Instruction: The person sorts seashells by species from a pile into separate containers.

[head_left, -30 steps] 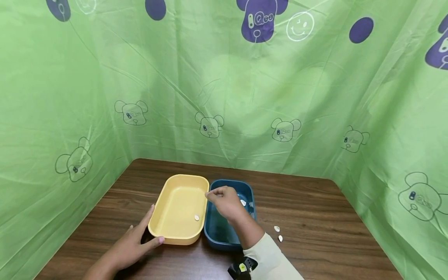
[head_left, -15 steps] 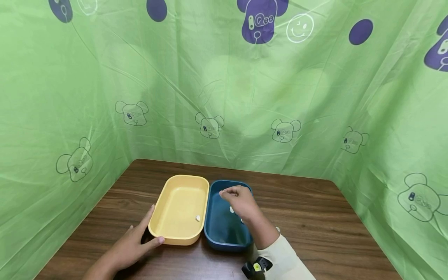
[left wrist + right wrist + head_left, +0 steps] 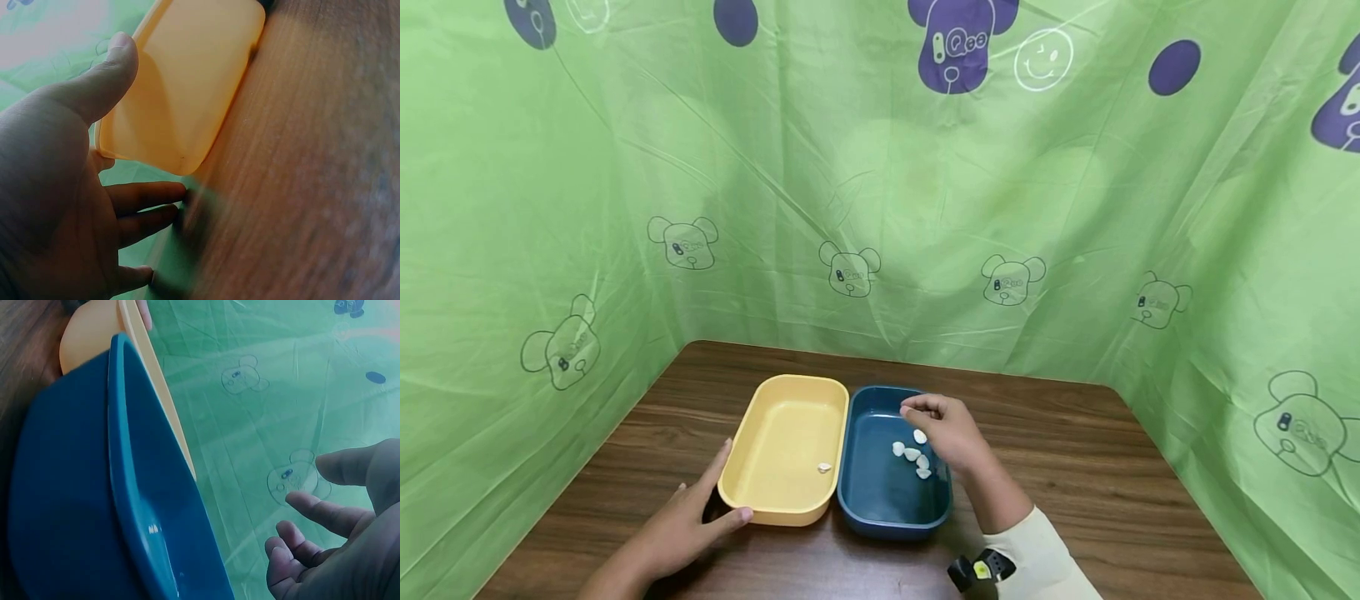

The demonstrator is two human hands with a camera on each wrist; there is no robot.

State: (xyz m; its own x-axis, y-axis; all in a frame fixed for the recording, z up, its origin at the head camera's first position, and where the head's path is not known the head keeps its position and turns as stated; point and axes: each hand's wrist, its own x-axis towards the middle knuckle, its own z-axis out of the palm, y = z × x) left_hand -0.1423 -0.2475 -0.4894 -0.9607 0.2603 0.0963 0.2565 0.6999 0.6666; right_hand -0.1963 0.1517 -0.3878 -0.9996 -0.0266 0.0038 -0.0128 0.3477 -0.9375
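Note:
A yellow plastic tub stands at the left, with one small white piece inside, like a seed or shell. Against its right side is a dark blue tub. Several similar white pieces lie on its floor. My left hand rests at the yellow tub's near left corner, thumb on the rim and fingers spread along the side. Over the blue tub's right side hovers my right hand. In the right wrist view, its thumb and index finger are apart with nothing between them, the other fingers loosely bent.
The tubs stand on a brown wood-grain table. Green printed cloth hangs behind the table and at both sides. A black strap device sits on the right wrist, over the pale sleeve.
My right hand has moved right, from beside the yellow tub's rim across the blue tub, uncovering the white pieces there. Two white pieces seen on the table earlier are now hidden. My left hand stays put.

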